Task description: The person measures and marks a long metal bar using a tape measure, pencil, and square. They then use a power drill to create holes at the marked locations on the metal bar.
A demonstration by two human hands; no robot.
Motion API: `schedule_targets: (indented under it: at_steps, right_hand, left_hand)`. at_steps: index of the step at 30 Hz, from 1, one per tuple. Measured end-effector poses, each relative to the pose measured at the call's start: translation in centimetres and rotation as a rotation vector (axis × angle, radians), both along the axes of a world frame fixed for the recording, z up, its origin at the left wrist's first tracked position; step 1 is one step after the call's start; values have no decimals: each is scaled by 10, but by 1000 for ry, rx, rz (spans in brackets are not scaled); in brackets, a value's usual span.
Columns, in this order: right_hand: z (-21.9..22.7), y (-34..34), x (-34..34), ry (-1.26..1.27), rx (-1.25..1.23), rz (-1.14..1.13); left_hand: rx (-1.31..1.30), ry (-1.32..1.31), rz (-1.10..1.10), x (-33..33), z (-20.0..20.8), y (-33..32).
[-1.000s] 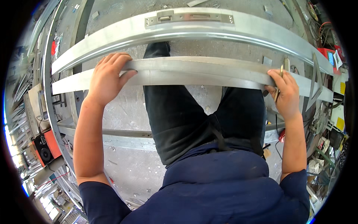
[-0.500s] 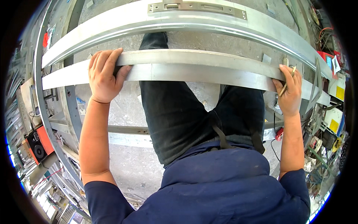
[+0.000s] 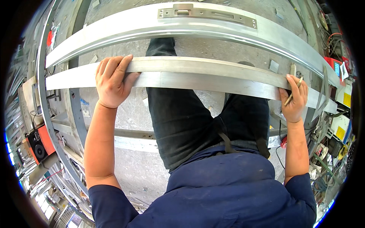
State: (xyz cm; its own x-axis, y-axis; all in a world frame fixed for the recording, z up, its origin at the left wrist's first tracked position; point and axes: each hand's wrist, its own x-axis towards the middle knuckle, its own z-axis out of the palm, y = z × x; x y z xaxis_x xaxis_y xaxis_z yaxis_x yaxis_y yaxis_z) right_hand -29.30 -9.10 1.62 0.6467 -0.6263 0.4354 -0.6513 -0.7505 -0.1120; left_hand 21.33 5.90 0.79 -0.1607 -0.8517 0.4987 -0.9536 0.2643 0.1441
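Observation:
A short metal bar (image 3: 209, 65) lies along a longer aluminium profile (image 3: 228, 88) that spans the frame in front of me. My left hand (image 3: 113, 81) is closed round the bar's left end, thumb on the near side and fingers over the top. At the other end, my right hand (image 3: 295, 98) pinches the bar between thumb and fingers. A slim pencil-like stick (image 3: 292, 91) is also tucked between the fingers of that hand. Beyond them lies a wider aluminium profile (image 3: 125, 32), with a slotted metal lock plate (image 3: 207, 15) on its top face.
A grey steel frame (image 3: 78, 110) carries the profiles over a concrete floor (image 3: 133, 163). My legs (image 3: 182, 125) are beneath the near profile. Cables, a red device (image 3: 334, 66) and clutter crowd the right side. An orange-and-black box (image 3: 40, 146) stands at left.
The whole view has shifted slightly, so the scene sits a little lower and to the right. Both hands keep their grip, and the bar shows no clear movement along the profile.

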Motion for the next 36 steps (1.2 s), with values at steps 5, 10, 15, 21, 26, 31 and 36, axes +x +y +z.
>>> schedule_targets:
  at_steps: [5,10,15,21,26,31,36]
  right_hand:
    - [0,2,2,9,-31,-4]
    - [3,1,6,-14,-29,16]
    - [4,0,6,-15,-59,-6]
    - [2,0,6,-25,-43,-25]
    - [2,-1,4,-26,-59,-10]
    - [1,-1,4,-31,-70,7]
    - [3,-1,5,-26,-65,8]
  left_hand:
    - [44,-3,-3,0,4,-1]
    - [33,19,-13,2,3,2]
    - [55,19,11,1,0,2]
    - [54,13,18,1,-2,2]
    - [57,8,16,2,-1,3]
    - [55,13,3,3,-1,3]
    - [57,22,2,3,-1,3]
